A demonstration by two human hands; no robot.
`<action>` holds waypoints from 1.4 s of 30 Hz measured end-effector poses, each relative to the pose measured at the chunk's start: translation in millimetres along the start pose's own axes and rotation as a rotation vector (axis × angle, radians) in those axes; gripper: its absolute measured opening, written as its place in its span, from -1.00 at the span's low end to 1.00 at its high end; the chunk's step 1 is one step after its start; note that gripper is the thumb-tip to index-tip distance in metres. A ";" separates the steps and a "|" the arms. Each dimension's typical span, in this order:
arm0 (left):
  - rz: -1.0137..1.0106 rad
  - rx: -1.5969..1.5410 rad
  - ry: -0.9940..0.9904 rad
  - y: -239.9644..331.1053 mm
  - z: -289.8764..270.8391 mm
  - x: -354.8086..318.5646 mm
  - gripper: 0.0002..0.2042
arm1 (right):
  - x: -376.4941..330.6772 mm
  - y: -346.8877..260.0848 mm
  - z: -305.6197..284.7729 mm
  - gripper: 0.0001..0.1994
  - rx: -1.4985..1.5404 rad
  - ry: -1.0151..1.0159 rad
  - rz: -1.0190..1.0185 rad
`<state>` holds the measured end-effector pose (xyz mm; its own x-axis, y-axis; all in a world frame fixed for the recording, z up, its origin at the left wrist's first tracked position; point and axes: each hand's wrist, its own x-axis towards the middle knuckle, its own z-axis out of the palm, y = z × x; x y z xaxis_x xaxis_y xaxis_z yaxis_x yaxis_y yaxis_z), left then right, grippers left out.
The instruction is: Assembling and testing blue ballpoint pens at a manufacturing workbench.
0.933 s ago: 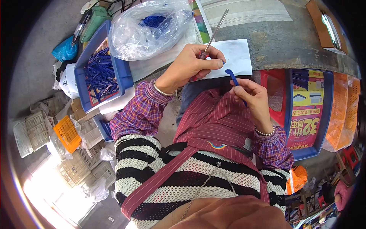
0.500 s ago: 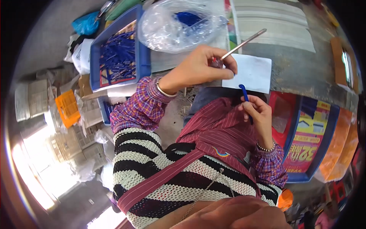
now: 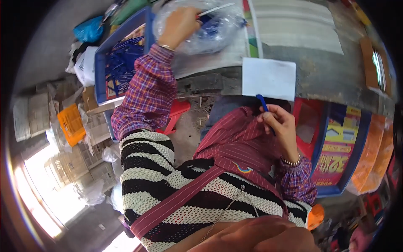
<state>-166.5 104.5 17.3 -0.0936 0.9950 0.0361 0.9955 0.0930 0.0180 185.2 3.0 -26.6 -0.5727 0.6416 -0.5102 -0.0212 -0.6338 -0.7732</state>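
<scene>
My left hand reaches out to the far left, over a clear plastic bag with dark blue pieces inside. Its fingers are closed on a screwdriver, whose pale shaft points to the upper right; the handle is mostly hidden. Close to my apron, my right hand pinches a slim blue stick with a bent upper end. That end lies by the lower edge of a white rectangular block or pad at the table's near edge.
A blue crate full of slim blue pieces stands left of the bag. To my right is another blue crate, lined with colourful printed sheets. A red stool shows below the table. A brown carton sits at far right.
My left hand has swung away from the white block, up and left to the plastic bag, carrying the screwdriver. My right hand stays nearly in place, holding the blue stick.
</scene>
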 end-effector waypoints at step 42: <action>-0.158 -1.295 -0.549 124.0 -12.7 -78.2 -0.84 | 28.3 7.0 16.4 -0.81 0.214 0.031 -0.040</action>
<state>-35.9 37.8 29.4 0.1151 0.8934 -0.4342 0.2298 0.4013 0.8866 155.5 9.7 -40.3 -0.5427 0.6791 -0.4943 -0.2190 -0.6825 -0.6973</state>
